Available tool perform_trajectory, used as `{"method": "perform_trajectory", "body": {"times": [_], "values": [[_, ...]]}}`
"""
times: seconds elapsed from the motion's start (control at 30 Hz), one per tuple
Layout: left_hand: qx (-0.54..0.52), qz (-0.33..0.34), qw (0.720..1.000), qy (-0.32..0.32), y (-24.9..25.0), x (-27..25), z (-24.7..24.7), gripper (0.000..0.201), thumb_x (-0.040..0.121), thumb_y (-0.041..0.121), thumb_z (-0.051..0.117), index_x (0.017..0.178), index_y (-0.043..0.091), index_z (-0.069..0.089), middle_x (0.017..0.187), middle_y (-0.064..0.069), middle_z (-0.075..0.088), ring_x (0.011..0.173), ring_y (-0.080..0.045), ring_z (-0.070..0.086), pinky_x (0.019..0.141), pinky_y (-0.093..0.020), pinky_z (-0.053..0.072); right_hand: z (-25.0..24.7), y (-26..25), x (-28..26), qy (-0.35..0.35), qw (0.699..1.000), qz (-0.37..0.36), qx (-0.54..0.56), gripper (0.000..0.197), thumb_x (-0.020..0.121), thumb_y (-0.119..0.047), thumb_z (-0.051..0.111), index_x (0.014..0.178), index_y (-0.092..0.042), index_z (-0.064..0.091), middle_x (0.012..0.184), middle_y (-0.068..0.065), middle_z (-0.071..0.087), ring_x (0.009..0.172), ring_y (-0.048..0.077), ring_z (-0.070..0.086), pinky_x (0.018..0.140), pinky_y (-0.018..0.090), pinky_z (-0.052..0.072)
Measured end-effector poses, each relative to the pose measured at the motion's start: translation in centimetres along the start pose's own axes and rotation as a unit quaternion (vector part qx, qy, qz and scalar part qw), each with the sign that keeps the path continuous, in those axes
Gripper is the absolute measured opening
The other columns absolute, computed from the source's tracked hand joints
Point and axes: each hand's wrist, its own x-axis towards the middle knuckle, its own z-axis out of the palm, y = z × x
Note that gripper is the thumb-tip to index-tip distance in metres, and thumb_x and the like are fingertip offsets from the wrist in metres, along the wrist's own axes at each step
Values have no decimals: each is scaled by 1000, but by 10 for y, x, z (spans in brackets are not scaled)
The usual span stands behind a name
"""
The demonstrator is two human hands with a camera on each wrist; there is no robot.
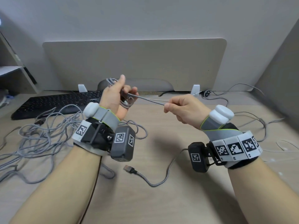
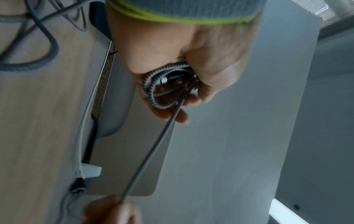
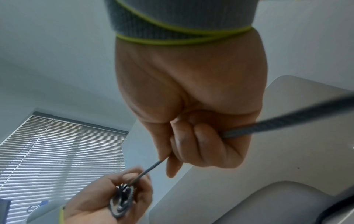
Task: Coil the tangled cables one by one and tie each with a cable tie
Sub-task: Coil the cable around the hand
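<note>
My left hand [image 1: 119, 96] is raised above the desk and grips a small coil of grey braided cable [image 1: 127, 102], wound in loops across its palm [image 2: 164, 89]. From the coil a straight stretch of the same cable [image 1: 148, 100] runs right to my right hand [image 1: 179, 107], which pinches it with curled fingers [image 3: 203, 145]. The cable's free tail hangs down past the right wrist and ends in a USB plug [image 1: 129, 169] lying on the desk. No cable tie can be made out in any view.
A tangled heap of grey cables [image 1: 40, 138] lies on the wooden desk [image 1: 161, 199] at the left. A black keyboard [image 1: 56, 102] sits behind it, before a beige partition [image 1: 134, 65]. More thin cables [image 1: 258, 123] trail at the right.
</note>
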Motion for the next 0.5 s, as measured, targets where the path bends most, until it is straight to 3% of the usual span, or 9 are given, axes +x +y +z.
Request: {"method": "perform_trajectory", "body": {"times": [0.17, 0.27, 0.33, 0.43, 0.5], "values": [[-25, 1, 999, -30, 17, 2, -8, 47, 98, 49, 50, 62, 24, 33, 43, 10, 22, 38, -6, 27, 42, -20, 31, -5, 9, 4, -7, 1000, 23, -5, 26, 97, -26, 55, 79, -11, 66, 62, 4, 39, 50, 18, 34, 46, 23, 29], [37, -27, 998, -49, 11, -5, -3, 51, 91, 57, 55, 58, 25, 32, 46, 10, 22, 36, -5, 23, 39, -20, 24, -2, 10, 3, -12, 999, 23, -45, 26, 97, -26, 54, 75, -17, 66, 52, -9, 40, 49, 17, 34, 48, 23, 30], [90, -44, 993, -67, 2, -10, 3, 50, 87, 48, 64, 59, 25, 30, 49, 8, 26, 37, -6, 25, 38, -20, 25, 0, 7, 2, -15, 998, 19, -63, 25, 96, -25, 55, 75, -19, 66, 45, -13, 40, 49, 15, 34, 50, 24, 31], [241, -12, 967, -83, -15, -14, 8, 39, 85, 28, 74, 63, 20, 42, 61, -1, 43, 47, -12, 42, 41, -22, 36, 0, 4, 1, 0, 998, 15, -59, 24, 96, -24, 56, 77, -16, 68, 46, -12, 39, 51, 16, 35, 52, 25, 31], [329, 6, 939, -103, -24, -17, 10, 33, 83, 21, 77, 59, 19, 55, 69, -4, 57, 64, -15, 58, 54, -25, 49, -2, 2, 0, 16, 998, 5, -54, 23, 96, -24, 57, 79, -13, 69, 50, -8, 38, 52, 16, 35, 51, 26, 30]]}}
